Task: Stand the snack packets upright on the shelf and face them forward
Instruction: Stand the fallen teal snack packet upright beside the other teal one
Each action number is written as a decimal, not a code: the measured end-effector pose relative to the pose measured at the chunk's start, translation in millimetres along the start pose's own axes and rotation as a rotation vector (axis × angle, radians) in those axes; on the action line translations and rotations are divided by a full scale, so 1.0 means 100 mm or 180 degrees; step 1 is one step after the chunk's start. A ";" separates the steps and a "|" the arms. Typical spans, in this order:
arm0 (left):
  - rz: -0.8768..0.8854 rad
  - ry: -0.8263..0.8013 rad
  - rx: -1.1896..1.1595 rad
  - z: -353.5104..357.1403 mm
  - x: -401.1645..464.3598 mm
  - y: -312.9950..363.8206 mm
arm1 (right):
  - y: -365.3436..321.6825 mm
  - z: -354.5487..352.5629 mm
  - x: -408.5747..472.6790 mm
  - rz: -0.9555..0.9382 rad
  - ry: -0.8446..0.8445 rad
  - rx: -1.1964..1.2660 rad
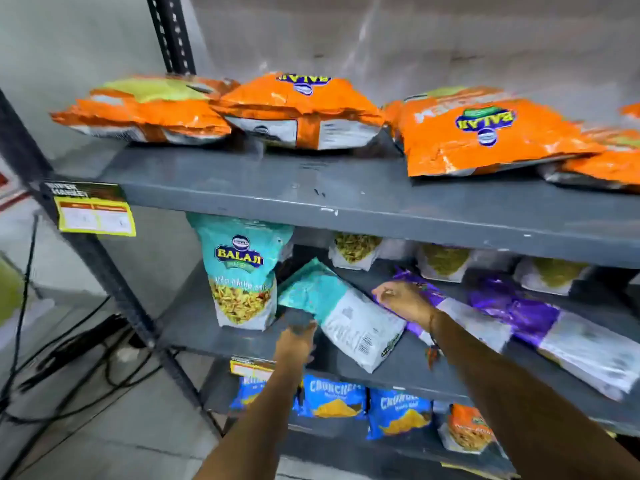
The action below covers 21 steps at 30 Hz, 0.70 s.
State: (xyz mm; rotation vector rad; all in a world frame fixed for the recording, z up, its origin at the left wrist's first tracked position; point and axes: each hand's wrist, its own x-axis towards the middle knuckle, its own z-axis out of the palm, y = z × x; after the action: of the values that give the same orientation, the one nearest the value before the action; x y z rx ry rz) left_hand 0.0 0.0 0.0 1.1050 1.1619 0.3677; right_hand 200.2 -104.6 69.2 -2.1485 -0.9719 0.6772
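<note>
While one teal packet stands upright at the left end of the middle shelf, its printed front facing out, a second teal packet lies tilted beside it, back side up, showing a crinkled teal upper part and a white panel of small print. The left hand reaches in at this leaning packet's lower left edge; its fingers are blurred and partly hidden by the foil, so whether they grip it cannot be told. The right hand sits at the packet's upper right side, fingers curled narrow against the glossy edge of a purple packet lying flat just beside it; a firm hold cannot be confirmed. Another purple packet lies flat further right, back side up, with a pale panel toward the shelf's front.

Behind them, three clear-windowed white pouches stand along the back of the shelf. The shelving is dull grey painted metal with a dark slotted upright. On the top shelf, puffy orange packets lie flat, their foil creased and shiny, logos upside down. On the bottom shelf, blue packets stand facing forward. A yellow-bordered price label hangs on the frame at left, and black cables trail over the pale floor.
</note>
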 end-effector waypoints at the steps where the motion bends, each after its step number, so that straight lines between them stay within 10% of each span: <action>1: -0.0015 0.0099 -0.0037 0.06 0.09 0.01 | 0.03 0.05 0.15 0.0095 0.0005 -0.0045; 10: 0.0276 0.0865 0.0847 0.24 0.34 0.06 | 0.12 0.29 0.78 0.0440 -0.0391 -0.0481; 21: 0.0210 0.1175 -0.0374 0.32 0.35 -0.02 | 0.18 0.30 0.95 0.0493 -0.0232 -0.0388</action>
State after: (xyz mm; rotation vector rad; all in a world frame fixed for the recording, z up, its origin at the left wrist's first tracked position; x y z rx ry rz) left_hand 41.5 8.2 -21.3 0.9988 1.4089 0.7046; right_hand 243.0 -27.7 19.6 -2.3388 -0.9122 0.7938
